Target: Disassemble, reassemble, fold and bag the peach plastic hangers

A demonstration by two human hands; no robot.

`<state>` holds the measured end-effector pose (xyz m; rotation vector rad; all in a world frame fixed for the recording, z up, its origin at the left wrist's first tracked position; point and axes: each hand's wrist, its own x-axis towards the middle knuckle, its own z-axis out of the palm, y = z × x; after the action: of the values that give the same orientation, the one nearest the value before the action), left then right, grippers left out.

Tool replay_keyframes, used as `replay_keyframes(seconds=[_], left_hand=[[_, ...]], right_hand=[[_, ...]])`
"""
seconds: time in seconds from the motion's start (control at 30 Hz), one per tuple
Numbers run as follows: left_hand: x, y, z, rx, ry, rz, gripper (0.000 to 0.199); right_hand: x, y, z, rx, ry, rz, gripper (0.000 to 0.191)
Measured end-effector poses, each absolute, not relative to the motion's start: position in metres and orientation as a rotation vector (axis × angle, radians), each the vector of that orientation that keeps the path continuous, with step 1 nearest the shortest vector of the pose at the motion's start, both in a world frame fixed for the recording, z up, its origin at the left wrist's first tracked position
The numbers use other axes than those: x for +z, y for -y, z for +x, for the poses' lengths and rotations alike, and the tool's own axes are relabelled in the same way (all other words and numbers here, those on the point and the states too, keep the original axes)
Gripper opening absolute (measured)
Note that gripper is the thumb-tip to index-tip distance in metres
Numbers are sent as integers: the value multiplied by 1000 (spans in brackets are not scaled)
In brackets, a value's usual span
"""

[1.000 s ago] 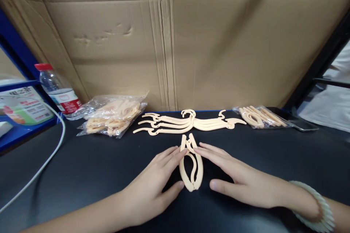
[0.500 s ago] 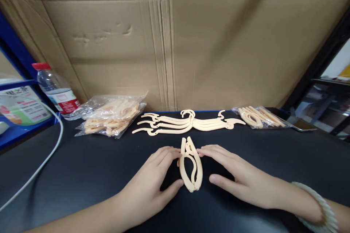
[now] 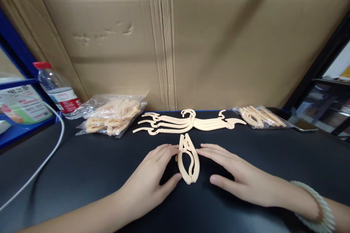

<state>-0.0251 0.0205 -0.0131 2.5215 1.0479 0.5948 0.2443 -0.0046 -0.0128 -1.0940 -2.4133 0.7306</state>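
Note:
A folded cream plastic hanger [image 3: 196, 169] lies on the black table between my hands, its narrow arms pointing away from me. My left hand [image 3: 153, 171] rests at its left side, fingertips and thumb touching or very near its edge, fingers apart. On the other side my right hand [image 3: 239, 174] lies with fingers stretched out, the fingertips close to the hanger's right edge and the thumb apart from it. Behind them, several unfolded cream hangers [image 3: 209, 124] lie stacked with their hooks toward the cardboard.
Plastic bags of cream hangers [image 3: 112, 116] lie at the back left beside a red-capped bottle [image 3: 58, 91]. Another bag of parts [image 3: 259, 117] and a phone-like flat object [image 3: 304, 126] are at the back right. A white cable [image 3: 56, 147] curves along the left. Cardboard [image 3: 218, 43] stands behind.
The folded hanger has shifted slightly away from me and to the left. Both hands have hardly moved.

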Motion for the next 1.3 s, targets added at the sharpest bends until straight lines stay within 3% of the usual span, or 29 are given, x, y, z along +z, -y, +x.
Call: replay_keyframes(seconds=[0.2, 0.43, 0.57, 0.77, 1.3], left_hand=[[-14, -21, -30, 610, -1087, 2543, 48], [-18, -34, -43, 652, -1174, 2585, 40], [-18, -36, -43, 652, -1172, 2592, 38], [-17, -34, -43, 645, -1160, 2599, 38], [-20, -36, -43, 654, -1161, 2620, 39]], right_hand=[[-19, -3, 249, 572, 2395, -1090, 52], [-32, -49, 292, -40, 2280, -1197, 36], [-37, -68, 313, -221, 2255, -1231, 34], [-41, -72, 316, -260, 2329, -1263, 35], [-36, -72, 310, -88, 2255, -1198, 12]])
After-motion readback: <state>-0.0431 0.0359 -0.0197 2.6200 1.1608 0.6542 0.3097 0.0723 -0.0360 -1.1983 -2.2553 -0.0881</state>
